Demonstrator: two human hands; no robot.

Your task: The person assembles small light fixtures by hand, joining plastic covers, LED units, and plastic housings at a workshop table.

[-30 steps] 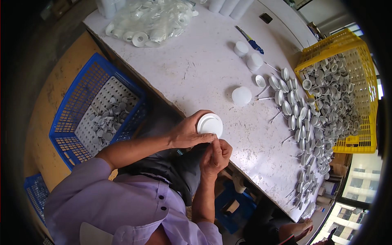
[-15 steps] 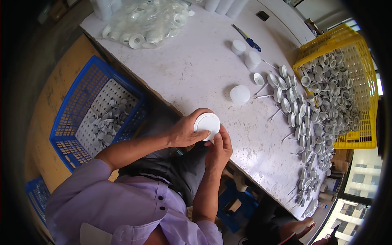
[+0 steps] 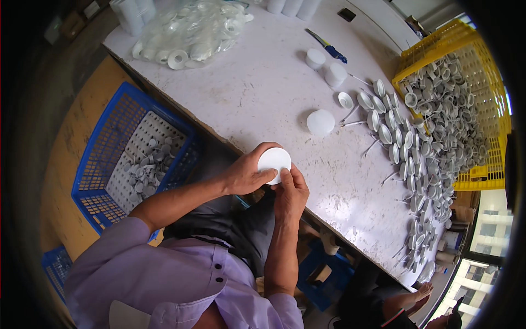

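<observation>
A flat white round disc [image 3: 274, 159] is held between my two hands, just off the table's near edge and above my lap. My left hand [image 3: 246, 174] grips its left side, the thumb lying over the lower face. From the lower right, my right hand [image 3: 291, 193] has its thumb on the disc's rim and its fingers curled behind; those fingertips are partly hidden. Closest on the table lies a stack of white round pieces [image 3: 320, 122], beyond the disc and to the right. Two more white stacks [image 3: 335, 74] stand farther back.
Many grey-white round cups with thin stems [image 3: 386, 134] cover the table's right side, below a tipped yellow crate [image 3: 482, 68] full of them. A blue basket [image 3: 94, 153] with similar pieces stands left. Farther back lie a bag of white rings [image 3: 192, 33] and a blue-handled tool [image 3: 335, 54].
The disc has turned in my hands: its rimmed look has given way to a plain face. My right thumb has come up onto its edge. The view has shifted slightly.
</observation>
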